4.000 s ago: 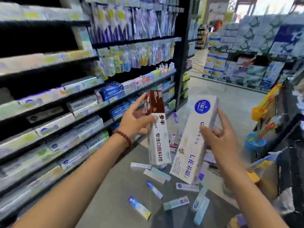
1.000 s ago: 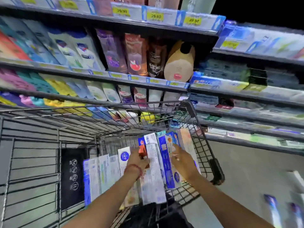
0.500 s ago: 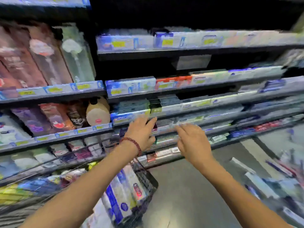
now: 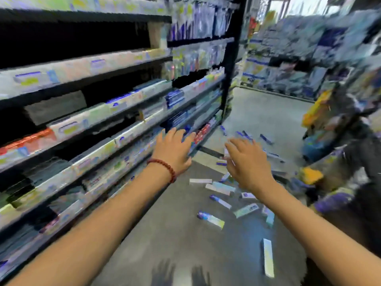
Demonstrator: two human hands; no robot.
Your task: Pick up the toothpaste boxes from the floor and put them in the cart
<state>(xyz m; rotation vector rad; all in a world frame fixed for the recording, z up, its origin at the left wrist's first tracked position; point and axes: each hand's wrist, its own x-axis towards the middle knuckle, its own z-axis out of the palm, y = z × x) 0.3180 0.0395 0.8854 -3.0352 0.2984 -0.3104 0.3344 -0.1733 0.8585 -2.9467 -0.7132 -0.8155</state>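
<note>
Several toothpaste boxes lie scattered on the grey floor [image 4: 177, 234] ahead of me: a blue and yellow box [image 4: 210, 219], a white box [image 4: 200, 181], and a pale long box [image 4: 268, 257] nearest me on the right. My left hand [image 4: 174, 150], with a red bead bracelet on its wrist, is stretched forward, fingers apart and empty. Beside it, my right hand [image 4: 246, 162] is also spread and empty. Both hands hover in the air above the scattered boxes. The cart is out of view. The picture is blurred by motion.
Tall black shelves [image 4: 86, 124] packed with boxed toothpaste run along the left. Stacked packs of tissue [image 4: 292, 65] stand at the far end of the aisle. A display with colourful items [image 4: 321, 120] crowds the right side.
One second ago both hands were laying boxes in the cart. Since then the view has swung right, away from the cart to the floor, and both hands are out in front, empty.
</note>
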